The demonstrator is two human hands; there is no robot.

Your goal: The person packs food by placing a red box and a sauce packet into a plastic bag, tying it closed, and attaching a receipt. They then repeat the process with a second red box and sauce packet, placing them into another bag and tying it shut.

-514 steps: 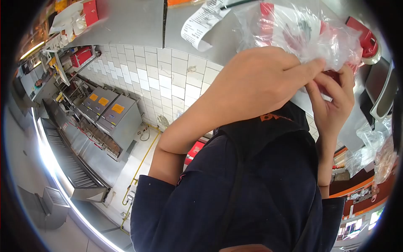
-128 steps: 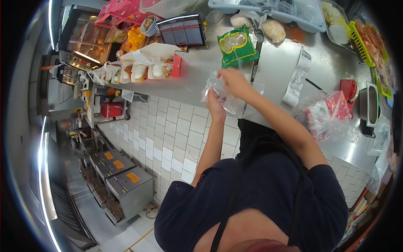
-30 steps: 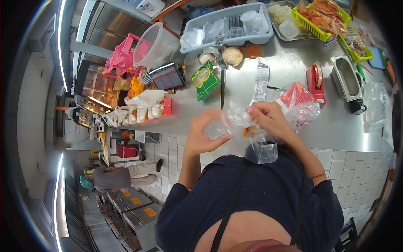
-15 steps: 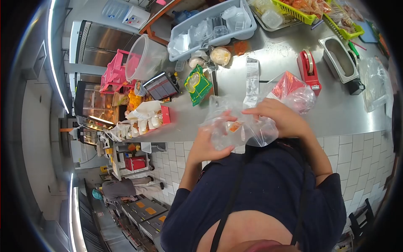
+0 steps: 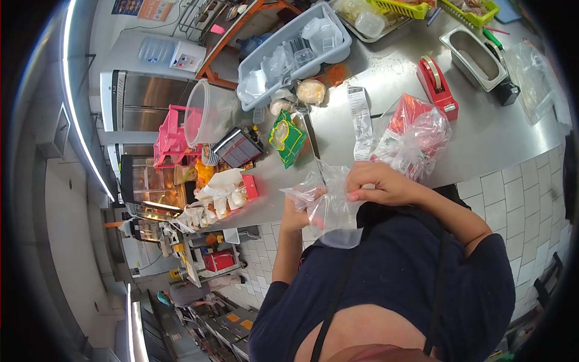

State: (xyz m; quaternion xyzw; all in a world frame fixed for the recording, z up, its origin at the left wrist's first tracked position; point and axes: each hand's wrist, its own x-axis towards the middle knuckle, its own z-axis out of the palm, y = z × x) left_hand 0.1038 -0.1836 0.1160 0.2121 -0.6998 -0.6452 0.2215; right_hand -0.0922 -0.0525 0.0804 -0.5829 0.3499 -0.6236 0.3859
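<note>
A clear plastic bag (image 5: 335, 211) hangs between my two hands at the front edge of the metal counter, above my dark shirt. My left hand (image 5: 295, 212) is closed round its left side, with some fingers seen through the plastic. With curled fingers, my right hand (image 5: 380, 184) grips the bag's upper right side. Whatever the bag holds I cannot make out. Just beyond my right hand lies another clear bag with a red package (image 5: 413, 130) inside. A long printed receipt (image 5: 360, 123) lies beside it.
A red tape dispenser (image 5: 437, 87) and a metal pan (image 5: 476, 57) stand to the right. Farther back are a blue-grey tub (image 5: 292, 78) of plastic containers and a green packet (image 5: 286, 140). A red box of wrapped items (image 5: 247, 188) sits left. A co-worker (image 5: 187, 294) stands lower left.
My hands have changed from spread fingers to closed grips on the clear bag, which now hangs lower. An orange spot seen at the bag before is out of sight. The view has tilted.
</note>
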